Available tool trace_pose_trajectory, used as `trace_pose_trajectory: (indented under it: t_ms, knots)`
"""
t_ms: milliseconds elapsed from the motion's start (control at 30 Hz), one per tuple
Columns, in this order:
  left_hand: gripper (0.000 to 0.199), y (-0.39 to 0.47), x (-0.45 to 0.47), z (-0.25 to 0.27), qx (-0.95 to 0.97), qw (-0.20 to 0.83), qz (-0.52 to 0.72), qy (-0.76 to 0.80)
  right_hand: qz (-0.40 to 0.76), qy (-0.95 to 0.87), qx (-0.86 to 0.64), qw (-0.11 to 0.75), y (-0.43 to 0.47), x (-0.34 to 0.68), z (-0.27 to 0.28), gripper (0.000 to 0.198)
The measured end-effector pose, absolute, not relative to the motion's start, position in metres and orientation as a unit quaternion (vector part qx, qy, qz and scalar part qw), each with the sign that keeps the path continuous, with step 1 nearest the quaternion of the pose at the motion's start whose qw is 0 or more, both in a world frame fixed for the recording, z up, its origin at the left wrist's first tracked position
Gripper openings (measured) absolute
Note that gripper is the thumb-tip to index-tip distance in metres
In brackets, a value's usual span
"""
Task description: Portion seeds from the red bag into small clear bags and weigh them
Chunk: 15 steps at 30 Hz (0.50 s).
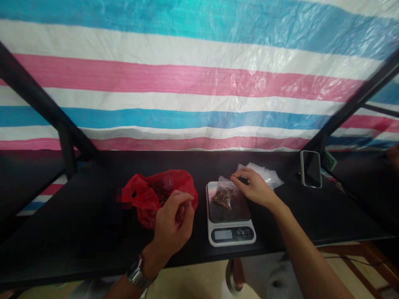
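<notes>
A small clear plastic bag (223, 197) with brown dried pieces in it lies on the dark plate of a white kitchen scale (230, 212). My right hand (256, 189) reaches in from the right, its thumb and fingertips closed at the bag's upper right corner. In front of the right rim of a red plastic bag (146, 214), my left hand (173, 218) is curled with thumb and forefinger together; what they hold, if anything, is hidden. More brown pieces fill the red bag, and a small clear plastic cup (168, 182) rests on them.
Clear plastic bags (267, 175) lie in a pile behind my right hand. A phone (311, 169) stands at the right of the black table (102, 245). Black frame bars slope up on both sides, and a striped sheet (199, 83) hangs behind.
</notes>
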<state>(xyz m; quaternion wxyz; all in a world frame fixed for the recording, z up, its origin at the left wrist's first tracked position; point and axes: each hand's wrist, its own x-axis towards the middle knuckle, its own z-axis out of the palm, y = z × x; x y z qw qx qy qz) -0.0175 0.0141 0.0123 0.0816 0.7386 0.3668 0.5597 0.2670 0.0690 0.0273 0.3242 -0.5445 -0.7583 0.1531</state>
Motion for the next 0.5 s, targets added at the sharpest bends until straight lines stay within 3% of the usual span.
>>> trace_pose_trajectory:
  t_ms: [267,400,500]
  knots:
    - [0.02,0.013,-0.02,0.014,0.739,0.086,0.559,0.366,0.179,-0.754,-0.542,0.325,0.07,0.262,0.028,0.014]
    - [0.017,0.012,-0.018,0.012,0.725,0.12,0.57,0.369,0.301,-0.728,-0.496,0.365,0.06,0.249,0.045,0.022]
    - [0.022,0.012,-0.015,0.013,0.69,0.205,0.56,0.41,0.403,-0.719,-0.434,0.363,0.046,0.228,0.059,0.03]
